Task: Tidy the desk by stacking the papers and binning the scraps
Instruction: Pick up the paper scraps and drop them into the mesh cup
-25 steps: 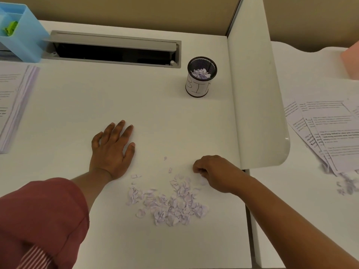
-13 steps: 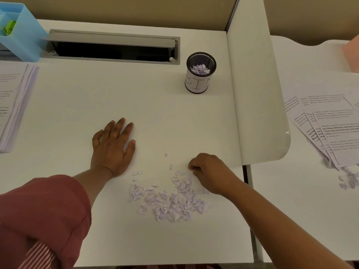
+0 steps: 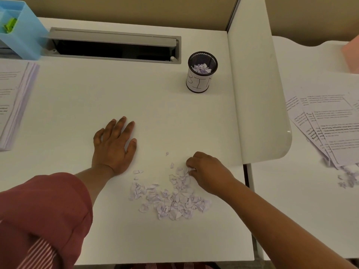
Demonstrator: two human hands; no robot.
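Observation:
A heap of torn white paper scraps (image 3: 171,199) lies on the white desk (image 3: 116,105) near its front edge. My right hand (image 3: 207,171) sits at the heap's upper right edge, fingers curled and pinching scraps. My left hand (image 3: 113,146) rests flat on the desk left of the heap, fingers straight and spread. A black mesh cup labelled as the bin (image 3: 201,72), with scraps inside, stands at the back right. A neat stack of printed papers (image 3: 13,101) lies at the far left.
A white divider panel (image 3: 256,98) walls off the desk's right side. Beyond it, fanned printed sheets (image 3: 330,129) and more scraps (image 3: 347,177) lie on a second desk. A blue organiser (image 3: 21,30) and an open grey cable slot (image 3: 114,47) sit at the back.
My right hand has crept slightly left into the scrap heap and closed its fingers on some pieces. My left hand has stayed flat in place.

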